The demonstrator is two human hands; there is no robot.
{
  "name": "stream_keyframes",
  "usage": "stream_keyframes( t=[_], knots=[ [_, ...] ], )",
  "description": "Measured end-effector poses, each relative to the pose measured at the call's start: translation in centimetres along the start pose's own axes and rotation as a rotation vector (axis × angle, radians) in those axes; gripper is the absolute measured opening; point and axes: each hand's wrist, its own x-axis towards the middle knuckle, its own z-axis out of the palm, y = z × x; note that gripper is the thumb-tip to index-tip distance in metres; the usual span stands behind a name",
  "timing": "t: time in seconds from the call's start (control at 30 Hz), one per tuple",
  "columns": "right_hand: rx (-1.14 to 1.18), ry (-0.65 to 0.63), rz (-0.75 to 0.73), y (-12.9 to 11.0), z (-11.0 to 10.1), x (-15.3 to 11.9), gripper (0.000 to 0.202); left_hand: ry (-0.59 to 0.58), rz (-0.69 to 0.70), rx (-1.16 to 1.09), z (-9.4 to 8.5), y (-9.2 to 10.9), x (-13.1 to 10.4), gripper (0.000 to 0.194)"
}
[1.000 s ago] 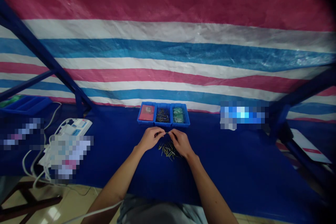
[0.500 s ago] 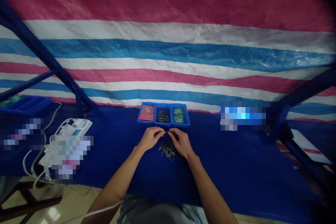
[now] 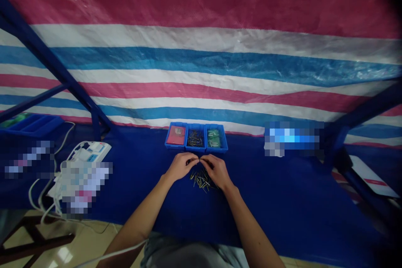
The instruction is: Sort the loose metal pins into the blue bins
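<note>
Thin metallic pcs, some gold-toned, some dark, lie flat in a loose, criss-crossed pile on the blue tabletop, just below the hands. One small pc is pinched btwn both hands' fingertips, mostly hidden; its exact shape I can't tell.

– Where do the three bins sit?
– Side by side on the table, before the hanging sheet.
– And the loose pieces?
– On the table, in front of the bins. More pieces lie in the middle bin.
– The power strip?
– Left of the bins, well apart.
</note>
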Motion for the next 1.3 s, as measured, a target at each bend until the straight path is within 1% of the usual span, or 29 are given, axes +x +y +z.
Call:
stream_keyframes(
  t=[0.3,0.43,0.7,0.93,1.1,1.3],
  knots=[
    [-0.016,0.009,0.009,0.41,0.12,-0.16,0.02,0.001,0.0,0.006,0.1,-0.11,0.0,0.024],
    [0.005,0.003,-0.011,0.6,0.17,-0.2,0.019,0.0,-0.006,0.013,0.1,0.06,-0.05,0.023],
    [0.005,-0.011,-0.028,0.35,0.05,-0.11,0.019,0.001,0.019,0.016,0.12,0.18,-0.06,0.021],
    [-0.045,-0.037,-0.022,0.28,-0.04,-0.18,0.022,-0.004,0.019,0.0,0.09,0.09,-0.03,0.021],
    [-0.013,-0.027,-0.024,0.46,0.11,-0.15,0.015,0.001,0.011,-0.009,-0.07,0.24,-0.06,0.025],
    [-0.016,-0.042,-0.036,0.74,0.26,-0.08,0.021,0.004,0.004,-0.01,-0.15,0.32,-0.01,0.025]
  ],
)
